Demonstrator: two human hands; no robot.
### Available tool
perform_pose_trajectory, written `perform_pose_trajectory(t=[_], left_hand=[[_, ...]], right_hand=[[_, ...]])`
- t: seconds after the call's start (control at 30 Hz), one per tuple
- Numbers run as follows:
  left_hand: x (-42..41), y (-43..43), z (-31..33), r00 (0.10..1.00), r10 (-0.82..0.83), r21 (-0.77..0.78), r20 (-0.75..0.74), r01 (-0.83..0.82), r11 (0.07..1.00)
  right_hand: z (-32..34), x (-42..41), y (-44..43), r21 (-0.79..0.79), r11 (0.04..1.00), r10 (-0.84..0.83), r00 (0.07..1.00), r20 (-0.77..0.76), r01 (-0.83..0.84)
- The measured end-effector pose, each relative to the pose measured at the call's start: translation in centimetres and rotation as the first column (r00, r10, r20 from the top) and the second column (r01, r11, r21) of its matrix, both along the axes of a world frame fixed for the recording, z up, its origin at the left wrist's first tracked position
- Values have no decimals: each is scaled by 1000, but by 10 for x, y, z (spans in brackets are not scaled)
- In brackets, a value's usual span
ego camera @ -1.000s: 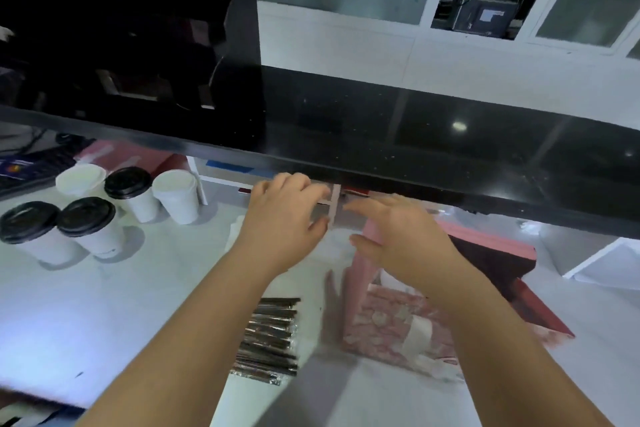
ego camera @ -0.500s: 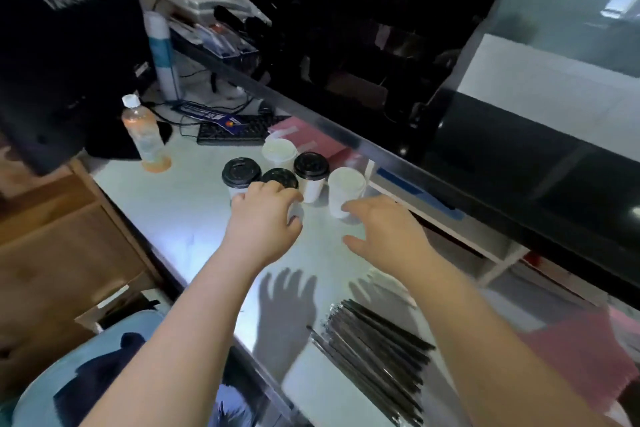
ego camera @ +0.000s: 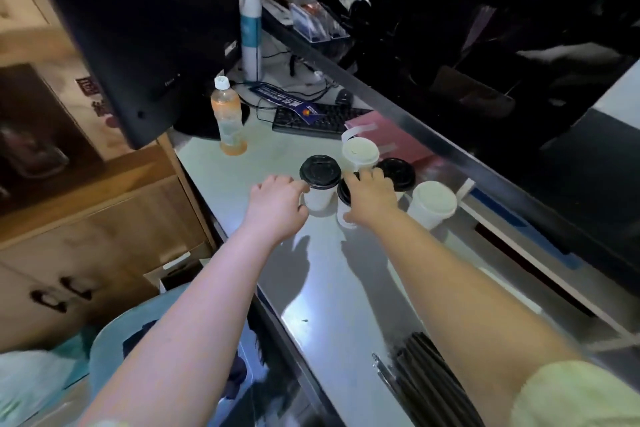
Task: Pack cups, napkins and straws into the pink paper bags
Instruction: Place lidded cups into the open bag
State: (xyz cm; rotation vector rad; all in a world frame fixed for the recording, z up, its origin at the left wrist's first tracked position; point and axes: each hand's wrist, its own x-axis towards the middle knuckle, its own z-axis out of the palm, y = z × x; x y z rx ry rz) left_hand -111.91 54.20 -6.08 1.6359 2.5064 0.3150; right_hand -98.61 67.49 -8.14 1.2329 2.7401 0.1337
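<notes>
Ideally, with my left hand [ego camera: 277,206] curled round the leftmost cup [ego camera: 320,184] and my right hand [ego camera: 372,199] gripping the centre cup [ego camera: 343,206], I needed both kept upright, lids unsqueezed.

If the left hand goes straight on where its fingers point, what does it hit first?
The leftmost black-lidded cup, just ahead of the left hand. Its fingers look to be at the cup's wall, though contact is unclear. Beyond it stands the white-lidded cup.

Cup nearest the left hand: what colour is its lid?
Black lid on a white cup; the head view shows it clearly.
</notes>
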Motion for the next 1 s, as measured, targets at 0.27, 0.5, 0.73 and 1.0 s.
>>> perform_pose_trajectory(t=[0.27,0.5,0.73,1.0], left_hand=[[3,8,-13,998,-37,-61,-42,35,998],[31,15,-7,990,-108,-46,-92,104,994],[76,22,20,964,-210,3,-164,213,977],[184,44,79,896,-374,139,-241,413,900]], right_hand=[[-26,4,-3,53,997,-50,994,-96,55],[-14,26,-16,-99,992,-96,979,-181,79],[38,92,-31,-42,993,-118,969,-215,111],[132,229,-52,13,955,-271,893,-359,296]])
